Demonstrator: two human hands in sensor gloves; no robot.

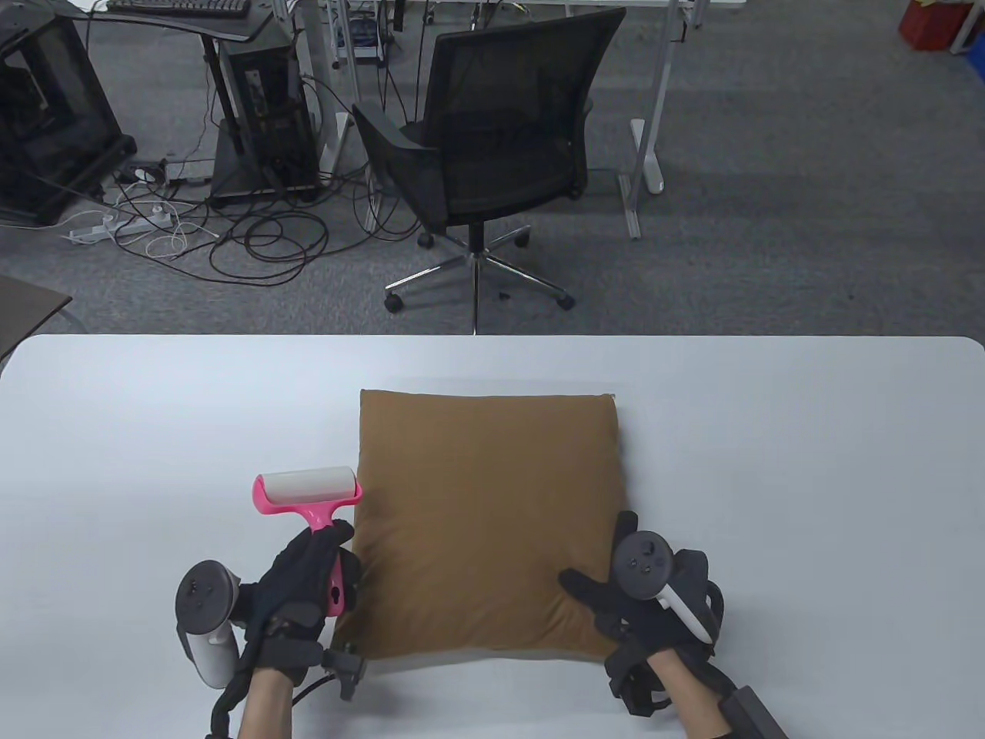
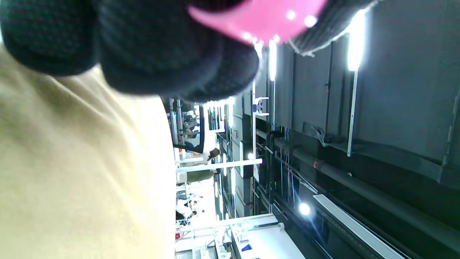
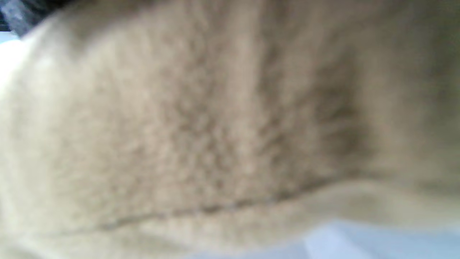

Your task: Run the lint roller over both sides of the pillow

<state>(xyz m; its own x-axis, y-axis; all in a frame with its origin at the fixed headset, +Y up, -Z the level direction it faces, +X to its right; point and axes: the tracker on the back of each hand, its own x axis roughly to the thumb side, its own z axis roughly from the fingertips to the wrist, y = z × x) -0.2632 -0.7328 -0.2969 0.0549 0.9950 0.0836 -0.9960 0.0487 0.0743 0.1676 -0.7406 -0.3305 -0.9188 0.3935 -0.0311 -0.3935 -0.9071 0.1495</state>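
Flat on the white table lies the square brown fabric pillow. Right hand pins its near corner, fingers straight. Left hand grips the pink-handled white lint roller (just beside the pillow); loosely pinned fabric could bunch.

Free table all round pillow

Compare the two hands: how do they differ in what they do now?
The left hand grips the pink lint roller by its handle, beside the pillow; the right hand holds no tool and rests on the brown pillow at its near right corner. Both wear black gloves with trackers.
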